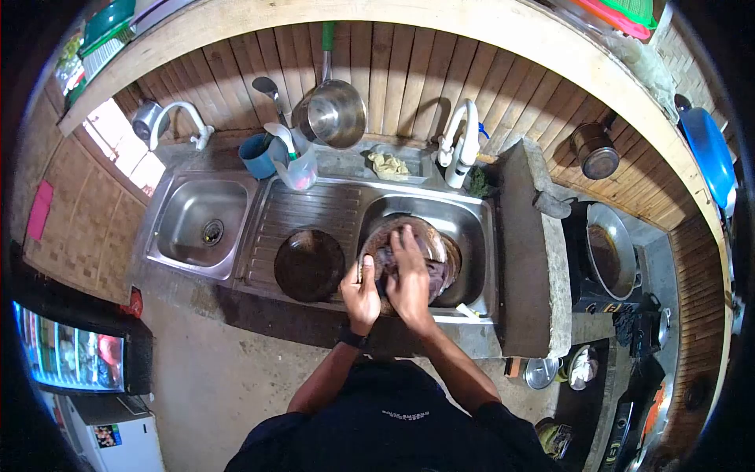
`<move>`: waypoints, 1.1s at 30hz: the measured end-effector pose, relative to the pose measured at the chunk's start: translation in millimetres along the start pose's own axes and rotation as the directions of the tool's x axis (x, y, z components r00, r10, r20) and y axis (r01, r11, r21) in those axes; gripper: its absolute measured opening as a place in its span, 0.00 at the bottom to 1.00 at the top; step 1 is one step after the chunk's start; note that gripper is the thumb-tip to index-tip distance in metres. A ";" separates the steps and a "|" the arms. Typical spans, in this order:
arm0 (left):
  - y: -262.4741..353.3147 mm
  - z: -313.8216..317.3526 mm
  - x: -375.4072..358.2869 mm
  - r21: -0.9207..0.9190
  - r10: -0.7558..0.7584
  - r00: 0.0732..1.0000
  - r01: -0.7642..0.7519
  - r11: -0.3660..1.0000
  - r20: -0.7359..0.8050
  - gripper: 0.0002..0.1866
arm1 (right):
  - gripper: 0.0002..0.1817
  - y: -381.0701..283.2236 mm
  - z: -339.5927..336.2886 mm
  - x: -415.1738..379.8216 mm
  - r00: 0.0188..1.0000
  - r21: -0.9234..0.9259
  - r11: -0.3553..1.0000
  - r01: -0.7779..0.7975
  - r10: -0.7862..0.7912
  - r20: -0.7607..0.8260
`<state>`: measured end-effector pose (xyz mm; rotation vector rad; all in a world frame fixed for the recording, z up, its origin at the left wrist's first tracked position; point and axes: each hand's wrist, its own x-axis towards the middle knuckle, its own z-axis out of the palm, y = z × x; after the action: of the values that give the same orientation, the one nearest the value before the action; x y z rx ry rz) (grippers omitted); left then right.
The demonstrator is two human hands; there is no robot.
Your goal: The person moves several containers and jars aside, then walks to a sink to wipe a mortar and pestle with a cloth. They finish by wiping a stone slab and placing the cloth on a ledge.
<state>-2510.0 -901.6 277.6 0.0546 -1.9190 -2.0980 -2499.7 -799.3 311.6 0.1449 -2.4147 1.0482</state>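
Observation:
Over the right sink basin (481,236), my left hand (360,297) grips the near left rim of a round, brown-stained metal bowl (432,236). Its thumb points up along the side, and the other fingers are partly hidden. My right hand (409,283) reaches over the bowl with fingers stretched out and nearly flat. Something dark and purplish (385,259) shows beneath that hand; I cannot make out what it is. Another round, brownish vessel, partly covered, lies under the bowl. A dark round pan (309,265) rests on the ribbed drainboard (271,212) to the left.
A white faucet (464,145) rises behind the basin. Utensils stand in a translucent cup (299,171) beside a blue mug (257,155). A steel saucepan (336,114) hangs on the bamboo wall. To the right, a concrete partition (535,267) separates the sink from a wok (611,250) on the stove.

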 end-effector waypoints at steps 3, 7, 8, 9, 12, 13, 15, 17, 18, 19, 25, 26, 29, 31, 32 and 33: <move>6.6 -8.3 17.5 -0.091 0.002 0.999 -0.007 0.996 -0.051 0.16 | 0.38 11.6 15.7 -12.1 0.926 0.022 0.944 0.330 -0.329 0.187; 12.3 -44.9 44.7 0.146 0.128 0.986 -0.112 0.983 -0.106 0.18 | 0.33 91.6 0.9 -39.7 0.889 -0.200 0.881 0.430 -0.374 0.265; 20.9 -53.2 48.0 0.244 0.155 0.983 -0.127 0.961 -0.099 0.18 | 0.28 97.0 -20.6 -30.4 0.959 -0.245 0.930 0.274 -0.243 0.149; 25.7 -54.5 50.5 0.214 0.190 0.974 -0.161 0.964 -0.125 0.18 | 0.23 94.9 -42.1 -12.3 0.994 -0.271 0.956 0.111 -0.106 0.032; 25.8 -51.3 50.7 0.216 0.201 0.967 -0.165 0.962 -0.154 0.18 | 0.11 77.7 -66.0 26.6 0.925 0.014 0.998 -0.062 0.063 -0.374; 22.4 -47.1 48.6 0.196 0.187 0.972 -0.158 0.968 -0.141 0.19 | 0.08 64.0 -66.6 30.9 0.894 0.103 0.987 -0.123 0.155 -0.421; 8.3 -34.0 40.5 0.054 0.053 0.996 -0.049 0.997 -0.070 0.18 | 0.10 29.3 -53.0 33.4 0.869 0.371 0.906 -0.206 0.343 -0.355; -3.6 -17.2 28.2 -0.077 -0.018 1.000 0.019 0.997 0.012 0.18 | 0.13 -3.5 -29.6 40.0 0.936 0.036 0.999 -0.019 0.031 -0.350; 2.1 -1.5 20.9 -0.134 -0.011 1.000 0.014 0.991 0.023 0.16 | 0.15 -7.0 -6.1 39.7 0.964 -0.067 0.997 0.036 -0.052 -0.259; 8.0 8.7 17.3 -0.190 0.001 1.000 0.005 0.982 0.030 0.14 | 0.18 -6.2 19.5 32.6 0.979 -0.118 0.989 0.088 -0.108 -0.175; -13.1 -17.0 23.5 -0.373 -0.299 0.954 0.289 0.881 0.035 0.20 | 0.35 12.8 28.0 -6.3 0.837 0.231 0.912 0.339 -0.405 0.369; -18.6 -13.5 23.7 -0.358 -0.261 0.965 0.245 0.901 0.004 0.20 | 0.34 13.9 21.5 -7.7 0.823 0.228 0.923 0.309 -0.379 0.423; -22.7 -14.1 25.2 -0.362 -0.157 0.987 0.132 0.923 -0.039 0.20 | 0.16 27.9 -2.3 -26.4 0.753 0.146 0.886 0.441 -0.454 0.477; -21.4 -23.9 32.4 -0.271 -0.098 0.992 0.074 0.960 -0.076 0.21 | 0.09 28.3 -23.5 -35.2 0.742 0.065 0.818 0.572 -0.549 0.384; -13.9 -24.3 36.2 -0.214 -0.068 0.991 0.042 0.976 -0.116 0.21 | 0.07 56.2 -24.5 -39.0 0.714 -0.051 0.735 0.676 -0.637 0.290; -7.0 -25.6 37.2 -0.155 -0.044 0.988 0.020 0.988 -0.150 0.22 | 0.06 78.6 -20.8 -40.9 0.667 -0.178 0.643 0.745 -0.717 0.203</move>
<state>-2541.1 -935.0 274.4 0.2087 -1.6761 -2.1861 -2478.3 -733.7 252.2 1.0362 -2.1951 0.3503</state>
